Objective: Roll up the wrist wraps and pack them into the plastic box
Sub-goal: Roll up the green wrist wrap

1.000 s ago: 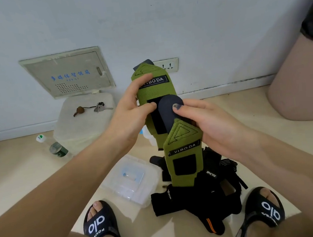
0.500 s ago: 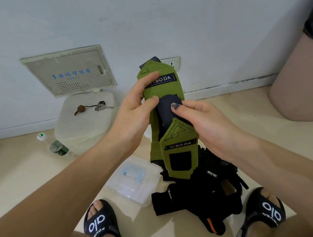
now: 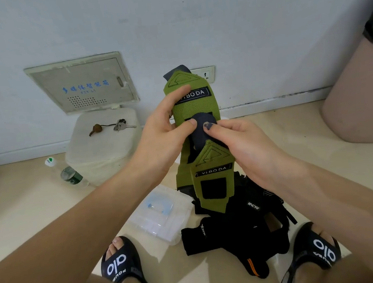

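step: align green woven wrist wraps (image 3: 197,108) | left hand (image 3: 158,141), right hand (image 3: 238,145) fingers pinching them | tip: square edges, roll tight

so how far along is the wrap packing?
Nothing looks packed: the clear plastic box lies closed on the floor. In hand: the left hand and right hand hold two green YIBODA wrist wraps, unrolled, pinching a dark navy loop. Left: rolling, boxing, maybe the black gear pile.
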`<action>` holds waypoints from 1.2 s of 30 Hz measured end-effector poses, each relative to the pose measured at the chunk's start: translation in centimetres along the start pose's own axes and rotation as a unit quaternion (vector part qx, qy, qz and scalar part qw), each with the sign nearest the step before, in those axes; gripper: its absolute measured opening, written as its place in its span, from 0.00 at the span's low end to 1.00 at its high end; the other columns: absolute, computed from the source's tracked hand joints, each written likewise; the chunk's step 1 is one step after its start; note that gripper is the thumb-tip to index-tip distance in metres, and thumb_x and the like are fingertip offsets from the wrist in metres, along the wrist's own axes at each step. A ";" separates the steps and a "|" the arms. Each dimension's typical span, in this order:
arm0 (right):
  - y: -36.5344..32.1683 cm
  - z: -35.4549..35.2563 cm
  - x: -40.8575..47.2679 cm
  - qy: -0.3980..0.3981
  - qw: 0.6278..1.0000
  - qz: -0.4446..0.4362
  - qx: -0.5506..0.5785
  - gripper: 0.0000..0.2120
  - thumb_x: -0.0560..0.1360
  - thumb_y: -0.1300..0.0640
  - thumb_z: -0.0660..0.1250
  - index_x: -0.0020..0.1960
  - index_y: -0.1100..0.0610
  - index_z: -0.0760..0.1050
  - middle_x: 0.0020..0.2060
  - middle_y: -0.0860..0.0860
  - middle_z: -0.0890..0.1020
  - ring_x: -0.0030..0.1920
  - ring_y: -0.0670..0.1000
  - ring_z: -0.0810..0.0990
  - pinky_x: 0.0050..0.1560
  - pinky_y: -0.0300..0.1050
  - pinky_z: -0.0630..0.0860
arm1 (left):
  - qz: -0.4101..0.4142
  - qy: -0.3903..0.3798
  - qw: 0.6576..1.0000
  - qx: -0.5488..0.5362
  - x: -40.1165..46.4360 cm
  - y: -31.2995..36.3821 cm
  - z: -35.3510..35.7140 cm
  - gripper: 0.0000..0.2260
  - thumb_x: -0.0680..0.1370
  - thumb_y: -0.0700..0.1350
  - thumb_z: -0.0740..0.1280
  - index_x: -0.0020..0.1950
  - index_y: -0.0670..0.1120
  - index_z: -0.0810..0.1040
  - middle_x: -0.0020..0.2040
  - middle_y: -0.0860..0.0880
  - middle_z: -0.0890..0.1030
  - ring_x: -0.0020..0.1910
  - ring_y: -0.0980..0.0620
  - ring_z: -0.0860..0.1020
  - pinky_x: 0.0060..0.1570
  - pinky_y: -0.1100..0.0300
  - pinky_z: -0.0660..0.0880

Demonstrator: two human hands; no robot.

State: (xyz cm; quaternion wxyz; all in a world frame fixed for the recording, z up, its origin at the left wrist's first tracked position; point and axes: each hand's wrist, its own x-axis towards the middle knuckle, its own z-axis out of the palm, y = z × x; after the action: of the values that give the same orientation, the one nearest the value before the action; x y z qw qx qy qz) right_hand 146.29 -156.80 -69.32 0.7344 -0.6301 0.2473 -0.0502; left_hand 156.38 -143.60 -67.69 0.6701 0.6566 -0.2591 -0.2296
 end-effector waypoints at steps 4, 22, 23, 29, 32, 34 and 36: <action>0.1 0.1 0.1 0.007 1.000 -0.004 -0.014 0.13 0.83 0.50 0.66 0.55 0.56 0.86 0.47 0.55 0.89 0.51 0.56 0.88 0.62 0.56 0.81 | -0.002 0.001 1.000 -0.001 0.0 0.0 0.0 0.27 0.80 0.27 0.63 0.75 0.48 0.71 0.68 0.48 0.78 0.62 0.50 0.82 0.64 0.47 0.78; -0.3 0.7 -0.1 0.047 0.994 -0.014 -0.100 0.19 0.81 0.43 0.67 0.48 0.58 0.86 0.43 0.54 0.89 0.48 0.54 0.88 0.57 0.49 0.82 | 0.024 -0.002 0.999 0.027 0.0 0.1 0.1 0.26 0.81 0.27 0.63 0.75 0.48 0.71 0.66 0.50 0.78 0.62 0.52 0.82 0.61 0.53 0.80; -0.3 0.7 0.0 0.050 0.993 -0.014 -0.108 0.20 0.81 0.42 0.67 0.48 0.58 0.86 0.43 0.55 0.88 0.49 0.56 0.87 0.58 0.52 0.82 | 0.024 0.000 0.999 0.025 0.1 0.1 0.0 0.26 0.80 0.27 0.63 0.74 0.49 0.72 0.67 0.50 0.78 0.63 0.51 0.82 0.62 0.52 0.80; -0.1 0.8 -0.4 0.050 0.984 -0.024 -0.168 0.23 0.78 0.40 0.69 0.49 0.62 0.83 0.48 0.60 0.86 0.52 0.59 0.84 0.61 0.57 0.79 | 0.015 0.035 0.999 -0.016 0.8 -0.1 -0.5 0.26 0.79 0.27 0.63 0.73 0.49 0.73 0.71 0.47 0.77 0.63 0.49 0.82 0.65 0.46 0.78; -0.2 0.7 -0.7 0.046 0.980 -0.036 -0.192 0.21 0.79 0.40 0.68 0.48 0.59 0.81 0.48 0.60 0.84 0.45 0.54 0.81 0.51 0.46 0.77 | 0.006 0.052 0.998 -0.031 0.9 -0.1 -0.7 0.26 0.75 0.33 0.66 0.71 0.51 0.75 0.70 0.48 0.77 0.66 0.48 0.80 0.66 0.44 0.77; -0.1 0.7 -0.8 0.043 0.977 -0.040 -0.207 0.20 0.79 0.41 0.68 0.48 0.59 0.80 0.48 0.60 0.84 0.44 0.50 0.79 0.46 0.41 0.74 | 0.004 0.057 0.998 -0.036 1.0 -0.1 -0.7 0.26 0.74 0.33 0.67 0.70 0.52 0.76 0.68 0.49 0.79 0.67 0.47 0.78 0.66 0.43 0.77; 0.0 0.7 -0.8 0.039 0.976 -0.040 -0.213 0.18 0.79 0.42 0.68 0.49 0.59 0.80 0.48 0.59 0.84 0.44 0.48 0.78 0.42 0.37 0.73 | 0.005 0.063 0.997 -0.039 1.2 -0.1 -0.9 0.25 0.75 0.31 0.67 0.69 0.52 0.77 0.67 0.49 0.79 0.67 0.47 0.78 0.65 0.44 0.78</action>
State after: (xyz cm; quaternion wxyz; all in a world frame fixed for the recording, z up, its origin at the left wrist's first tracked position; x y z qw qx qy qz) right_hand 145.89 -155.90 -68.99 0.5707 -0.7788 0.2553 -0.0503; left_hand 157.84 -143.71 -67.71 0.7111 0.6420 -0.2105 -0.1946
